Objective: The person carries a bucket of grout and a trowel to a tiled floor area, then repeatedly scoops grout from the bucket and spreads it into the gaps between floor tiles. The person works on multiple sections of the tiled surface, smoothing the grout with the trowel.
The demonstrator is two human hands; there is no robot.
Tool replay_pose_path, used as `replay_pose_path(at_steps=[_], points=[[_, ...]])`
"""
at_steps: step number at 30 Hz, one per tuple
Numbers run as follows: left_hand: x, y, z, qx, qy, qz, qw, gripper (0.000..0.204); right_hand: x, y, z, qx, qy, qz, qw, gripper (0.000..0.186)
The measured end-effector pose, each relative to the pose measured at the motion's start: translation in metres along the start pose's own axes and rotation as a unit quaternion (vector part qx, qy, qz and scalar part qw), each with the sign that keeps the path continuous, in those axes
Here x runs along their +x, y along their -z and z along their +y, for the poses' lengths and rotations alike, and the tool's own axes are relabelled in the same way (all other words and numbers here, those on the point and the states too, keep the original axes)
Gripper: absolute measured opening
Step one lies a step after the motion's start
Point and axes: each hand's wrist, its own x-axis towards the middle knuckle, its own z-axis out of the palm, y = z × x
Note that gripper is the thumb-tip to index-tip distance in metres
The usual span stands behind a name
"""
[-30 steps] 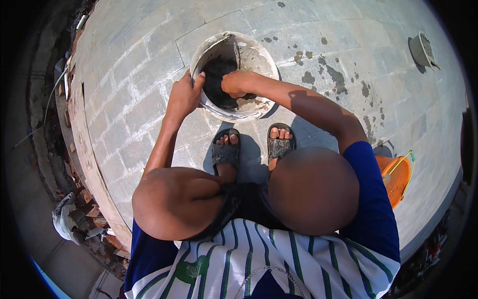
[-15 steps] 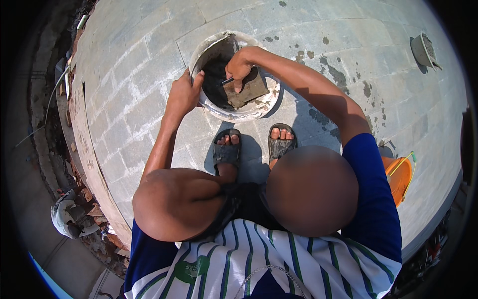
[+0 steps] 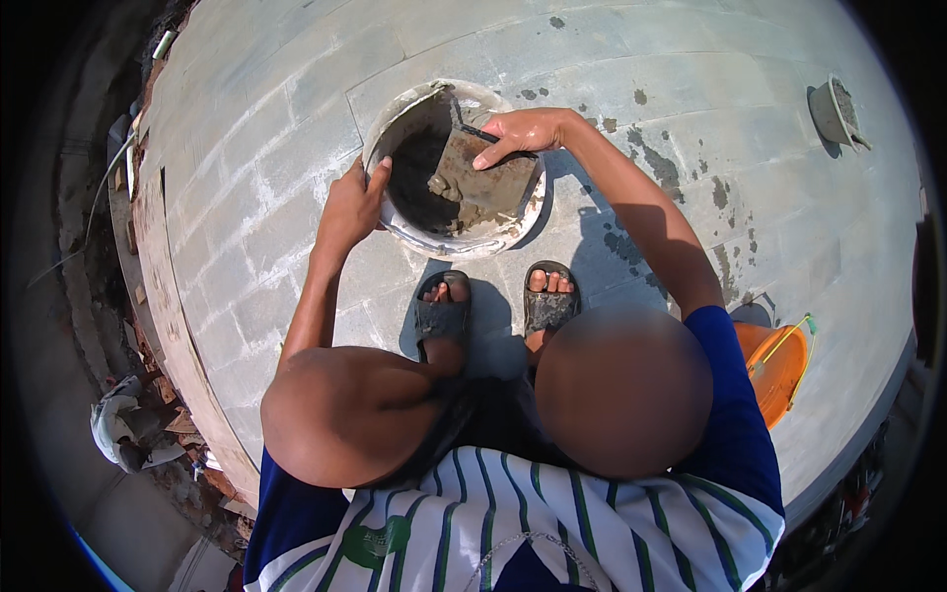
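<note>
A round pan (image 3: 414,237) with a pale, mortar-caked rim sits on grey paving just ahead of my sandalled feet (image 3: 493,306), and dark wet mortar (image 3: 419,178) lies inside it. My left hand (image 3: 353,202) grips the pan's left rim. My right hand (image 3: 518,133) holds a flat rectangular trowel blade (image 3: 488,183), smeared with mortar, tilted over the pan's right half with a lump of mortar on its lower edge.
An orange bucket (image 3: 779,370) with a yellow handle stands at my right. A small grey pan (image 3: 834,113) lies far right. The slab's edge (image 3: 163,296) drops off on the left to rubble and debris (image 3: 128,434) below. Mortar splashes spot the paving.
My right hand came up out of the pan, lifting the trowel blade with mortar on it. My left hand stayed on the rim.
</note>
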Motion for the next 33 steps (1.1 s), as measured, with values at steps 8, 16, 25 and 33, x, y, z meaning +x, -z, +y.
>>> replay_pose_path(at_steps=[8,16,25,33], points=[[-0.013,0.01,-0.101,-0.148,0.048,0.018,0.988,0.047,-0.113,-0.013,0.069,0.33,0.099,0.37,0.863,0.043],[-0.036,-0.02,-0.189,-0.323,0.139,0.078,0.933,0.038,-0.122,-0.006,0.151,-0.034,-0.04,0.602,0.797,0.025],[-0.076,-0.013,-0.205,-0.43,0.177,0.171,0.869,0.03,-0.079,-0.008,0.194,-0.58,0.039,0.536,0.612,0.052],[-0.104,-0.012,-0.234,-0.453,0.217,0.214,0.838,0.035,-0.09,0.012,0.198,-0.573,0.025,0.485,0.66,0.054]])
